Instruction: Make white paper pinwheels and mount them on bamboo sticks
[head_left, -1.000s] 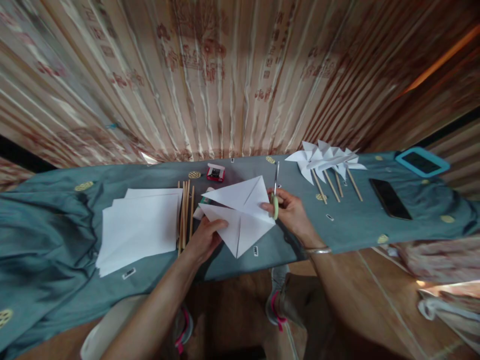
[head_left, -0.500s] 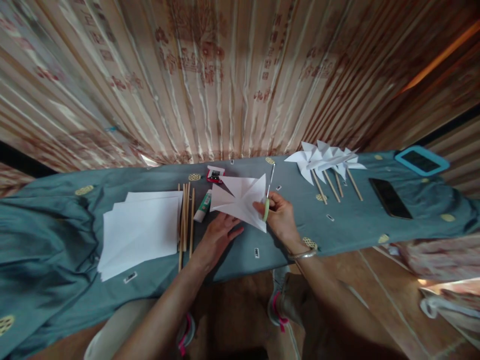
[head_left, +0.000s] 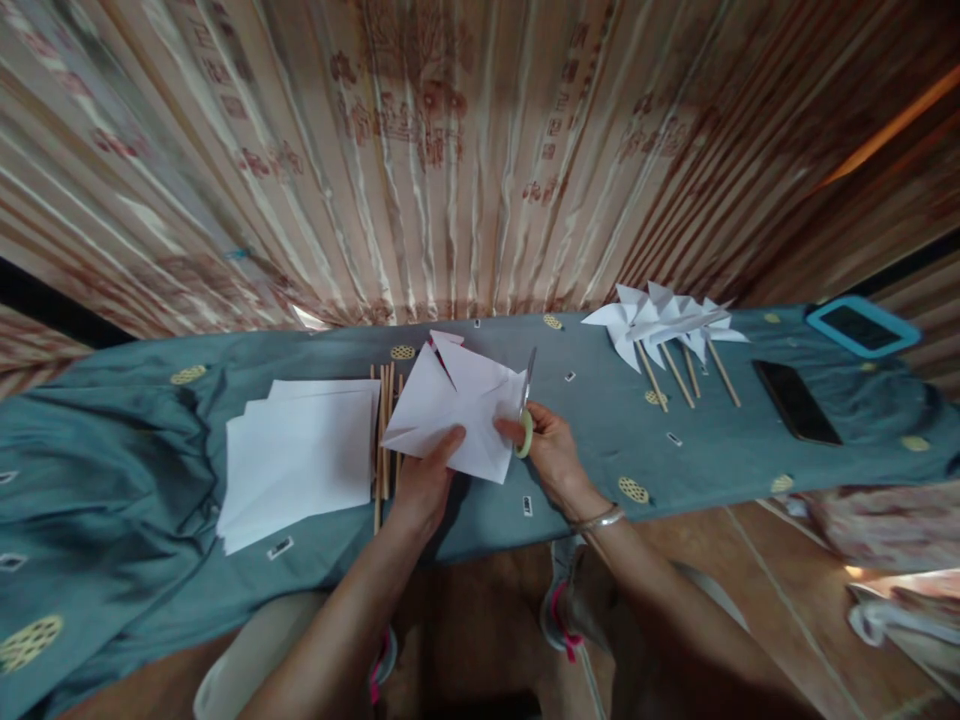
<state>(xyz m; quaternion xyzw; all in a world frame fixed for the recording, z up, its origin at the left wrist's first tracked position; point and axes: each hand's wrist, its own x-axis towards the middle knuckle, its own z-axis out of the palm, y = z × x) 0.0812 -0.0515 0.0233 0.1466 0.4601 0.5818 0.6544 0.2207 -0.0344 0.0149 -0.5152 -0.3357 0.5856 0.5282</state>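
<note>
A square sheet of white paper (head_left: 480, 400) with slits cut in from its corners is tilted up above the table. My left hand (head_left: 424, 490) pinches its near edge, thumb on top and fingers hidden underneath. On the right side my right hand (head_left: 551, 450) also grips the paper with its thumb, and it holds scissors (head_left: 527, 425) with a light green handle, blades pointing up and away. Just left of the paper lie several wooden sticks (head_left: 386, 430), partly covered by it.
A stack of white paper (head_left: 300, 460) lies at the left. Several paper pinwheels on sticks (head_left: 664, 325) rest at the back right, near a black phone (head_left: 796, 402) and a blue-framed device (head_left: 862, 326). A patterned curtain (head_left: 480, 160) hangs behind the cloth-covered table (head_left: 600, 400).
The paper has been turned and shifted, and it now hides the glue stick and the small red box. My left hand has moved from beneath the paper to gripping its edge.
</note>
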